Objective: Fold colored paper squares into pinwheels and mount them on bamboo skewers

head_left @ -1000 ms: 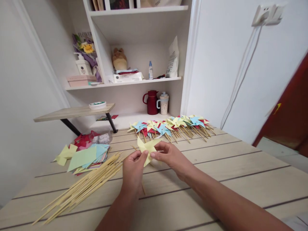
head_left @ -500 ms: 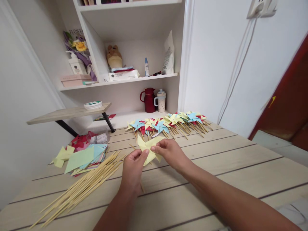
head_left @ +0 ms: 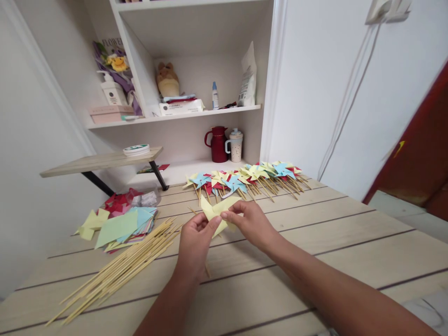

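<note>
A pale yellow paper pinwheel (head_left: 221, 207) is held up over the table between both my hands. My left hand (head_left: 199, 233) pinches its lower left side, thumb near the centre. From the right, my right hand (head_left: 249, 223) grips it, with thumb and forefinger meeting close to the left thumb. Part of the pinwheel is hidden by my fingers. Beneath my hands lies a thin wooden stick (head_left: 207, 269), mostly covered by the left hand. Just left of my left hand is a bundle of bamboo sticks (head_left: 129, 266).
Finished pinwheels on sticks (head_left: 241, 179) lie in a row at the table's back. On the left are stacked coloured paper squares (head_left: 119, 228), a yellow folded piece (head_left: 93, 223) and red pieces (head_left: 119, 201). A small raised shelf (head_left: 94, 163) stands behind them. A red jug (head_left: 219, 145) stands farther back.
My left thumb has moved inward to the pinwheel's centre, meeting the right thumb. The lower right blade is now more hidden behind my right fingers. The view has shifted slightly.
</note>
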Available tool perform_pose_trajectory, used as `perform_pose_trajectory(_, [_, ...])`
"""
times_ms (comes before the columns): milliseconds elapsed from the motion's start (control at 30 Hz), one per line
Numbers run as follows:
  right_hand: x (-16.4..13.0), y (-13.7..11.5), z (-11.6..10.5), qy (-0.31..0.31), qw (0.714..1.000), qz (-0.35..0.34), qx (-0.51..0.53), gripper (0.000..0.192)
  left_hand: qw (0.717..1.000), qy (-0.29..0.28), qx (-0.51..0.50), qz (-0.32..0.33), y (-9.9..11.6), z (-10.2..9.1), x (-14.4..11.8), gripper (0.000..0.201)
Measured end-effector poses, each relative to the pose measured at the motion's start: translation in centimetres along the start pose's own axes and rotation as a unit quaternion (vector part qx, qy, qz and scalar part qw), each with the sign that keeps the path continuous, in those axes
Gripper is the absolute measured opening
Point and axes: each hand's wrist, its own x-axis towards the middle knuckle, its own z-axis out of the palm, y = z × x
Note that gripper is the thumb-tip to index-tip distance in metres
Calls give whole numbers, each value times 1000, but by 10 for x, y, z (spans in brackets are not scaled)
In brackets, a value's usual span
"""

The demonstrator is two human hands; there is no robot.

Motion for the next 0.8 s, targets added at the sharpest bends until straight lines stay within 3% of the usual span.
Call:
perform_pose_trajectory(200, [-2, -1, 1, -4, 1000, 5, 9, 24, 998, 35, 53, 12, -3, -1, 3, 30])
perform_pose_trajectory(300, [-4, -2, 1, 11, 998, -32, 60, 17, 998, 44, 33, 14, -5, -2, 4, 30])
perform_pose_trajectory(433, [-2, -2, -3, 42, 987, -92, 128, 36, 999, 46, 17, -3, -7, -1, 3, 28])
perform_pose_trajectory(800, [-2, -7, -7, 48, 997, -49, 24, 17, 997, 50, 59, 26, -7, 1, 2, 19])
